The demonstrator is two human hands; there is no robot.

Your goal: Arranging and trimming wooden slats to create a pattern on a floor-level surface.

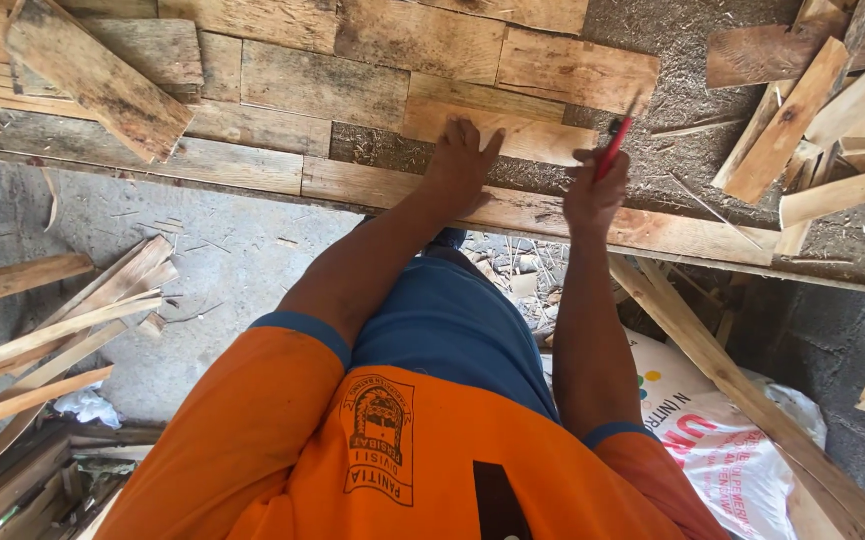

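Left hand (462, 160) flat on a board (512, 135) on the tabletop (252, 165). Right hand (592, 195), w/ pencil (612, 148), just right of it. Scrap pile (822, 130) far right; sticks (52, 330) on floor at left; sack (722, 450) below, under tabletop edge.

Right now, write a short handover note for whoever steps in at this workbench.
Left hand: flat, pressing a small light board onto the workbench.
Right hand: closed round a red pencil, tip at that board's right end.
Done: board laid over the long front plank.
Left: no pencil mark can be made out yet. Loose offcuts lie to the right.
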